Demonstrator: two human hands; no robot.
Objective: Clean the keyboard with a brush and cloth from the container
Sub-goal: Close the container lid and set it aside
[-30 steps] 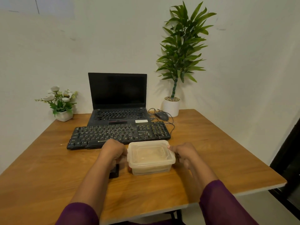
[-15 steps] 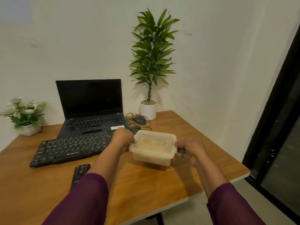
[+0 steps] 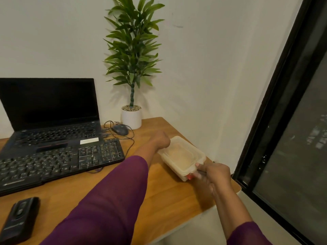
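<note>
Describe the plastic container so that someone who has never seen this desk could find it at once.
Look at the wooden desk and go to its right side, near the dark window. There, right of the black keyboard, lies a pale translucent container with its lid on, held between the left hand and right hand. It is the only see-through, light-coloured box; the other desk items are black.

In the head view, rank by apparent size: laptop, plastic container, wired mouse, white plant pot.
1. laptop
2. plastic container
3. white plant pot
4. wired mouse
The pot and mouse sit farther back, so their true sizes are less sure.
</note>
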